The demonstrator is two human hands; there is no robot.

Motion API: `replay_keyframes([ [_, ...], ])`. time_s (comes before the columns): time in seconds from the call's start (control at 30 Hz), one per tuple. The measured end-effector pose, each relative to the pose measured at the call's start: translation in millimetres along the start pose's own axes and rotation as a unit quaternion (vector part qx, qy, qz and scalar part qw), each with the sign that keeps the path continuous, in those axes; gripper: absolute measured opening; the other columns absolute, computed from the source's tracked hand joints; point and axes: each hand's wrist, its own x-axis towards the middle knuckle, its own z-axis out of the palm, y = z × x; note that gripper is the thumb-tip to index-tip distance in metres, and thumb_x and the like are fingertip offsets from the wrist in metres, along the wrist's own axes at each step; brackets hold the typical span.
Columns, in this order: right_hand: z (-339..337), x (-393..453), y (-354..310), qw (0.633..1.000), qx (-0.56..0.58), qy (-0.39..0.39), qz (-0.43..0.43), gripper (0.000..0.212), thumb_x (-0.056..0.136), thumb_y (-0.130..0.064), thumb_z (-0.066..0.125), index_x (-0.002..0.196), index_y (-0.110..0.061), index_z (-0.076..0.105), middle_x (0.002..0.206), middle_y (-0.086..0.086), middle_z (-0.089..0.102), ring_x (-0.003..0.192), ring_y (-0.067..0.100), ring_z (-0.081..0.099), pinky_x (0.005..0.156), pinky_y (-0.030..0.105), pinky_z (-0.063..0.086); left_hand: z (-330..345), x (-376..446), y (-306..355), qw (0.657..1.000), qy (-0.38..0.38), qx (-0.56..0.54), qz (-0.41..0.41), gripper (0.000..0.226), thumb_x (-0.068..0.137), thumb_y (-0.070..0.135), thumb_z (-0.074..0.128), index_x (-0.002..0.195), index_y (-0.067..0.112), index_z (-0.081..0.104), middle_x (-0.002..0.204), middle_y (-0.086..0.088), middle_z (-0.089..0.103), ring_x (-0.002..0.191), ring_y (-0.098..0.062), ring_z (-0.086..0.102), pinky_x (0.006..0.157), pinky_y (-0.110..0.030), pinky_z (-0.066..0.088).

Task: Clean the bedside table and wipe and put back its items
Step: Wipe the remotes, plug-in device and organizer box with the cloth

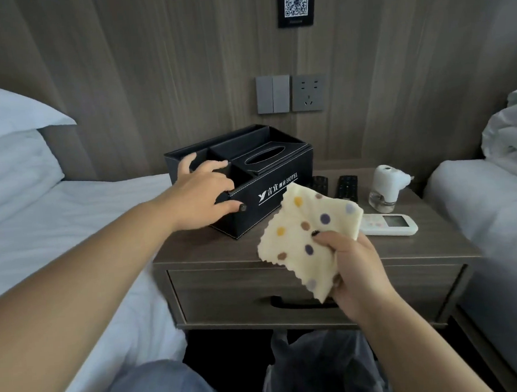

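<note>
Bare forearms, dark nails, jeans (160,389)

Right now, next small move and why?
Probably lift the black leather organiser box off the grey wooden bedside table: the left hand already grips its near-left corner, and the right hand holds the cream polka-dot cloth ready to wipe.

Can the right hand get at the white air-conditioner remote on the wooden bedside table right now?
Probably yes. The white air-conditioner remote lies uncovered near the wooden bedside table's right front, just beyond the right hand. But that hand grips the cream polka-dot cloth, so its fingers are occupied.
</note>
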Motion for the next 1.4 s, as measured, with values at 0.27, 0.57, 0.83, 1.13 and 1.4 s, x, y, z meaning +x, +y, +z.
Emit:
replay_keyframes([
  [0.27,4.8,-22.2,-19.2,0.991,-0.048,0.003,-0.128,0.026,0.092,-0.001,0.053,0.105,-0.019,0.066,0.094,0.003,0.075,0.09,0.025,0.072,0.065,0.038,0.056,-41.4,-52.5,52.3,0.952,0.206,-0.214,-0.07,0.049,0.086,0.058,0.043,0.089,0.012,0.059,0.08,0.005,0.058,0.082,-0.012,0.053,0.09,-0.041,0.035],
  [0.57,68.3,-41.5,-91.7,0.885,-0.279,-0.039,-0.372,0.045,0.086,0.001,0.048,0.097,-0.04,0.062,0.083,-0.024,0.068,0.079,-0.006,0.063,0.059,0.009,0.048,-38.0,-90.8,62.0,0.685,0.308,-0.619,-0.231,0.076,0.076,0.074,0.057,0.09,0.0,0.06,0.077,0.003,0.058,0.076,-0.011,0.052,0.077,-0.035,0.049],
  [0.83,125.3,-28.5,-87.1,0.7,-0.577,-0.147,-0.393,0.047,0.085,-0.007,0.055,0.126,-0.028,0.059,0.117,-0.01,0.063,0.105,0.005,0.056,0.089,0.023,0.048,-29.7,-99.4,89.9,0.754,0.326,-0.506,-0.263,0.069,0.048,0.062,0.081,0.106,0.054,0.044,0.109,0.028,0.055,0.105,0.005,0.055,0.086,-0.031,0.053],
  [1.13,136.3,-23.8,-92.2,0.713,-0.596,-0.255,-0.266,0.025,0.095,-0.028,0.051,0.108,-0.018,0.07,0.076,-0.014,0.068,0.066,-0.007,0.054,0.064,0.011,0.043,-1.0,-87.1,102.2,0.795,0.395,-0.355,-0.293,0.121,0.04,0.064,0.07,0.142,0.02,0.022,0.131,0.006,0.039,0.125,-0.018,0.038,0.106,-0.044,0.031],
  [1.4,144.2,-26.2,-83.0,0.537,-0.694,-0.302,-0.372,0.027,0.102,-0.021,0.036,0.114,-0.013,0.059,0.092,-0.008,0.061,0.083,0.004,0.056,0.075,0.017,0.044,1.4,-83.3,99.6,0.783,0.421,-0.361,-0.284,0.103,0.036,0.057,0.069,0.124,0.018,0.034,0.11,0.008,0.04,0.103,-0.012,0.039,0.089,-0.047,0.042],
])
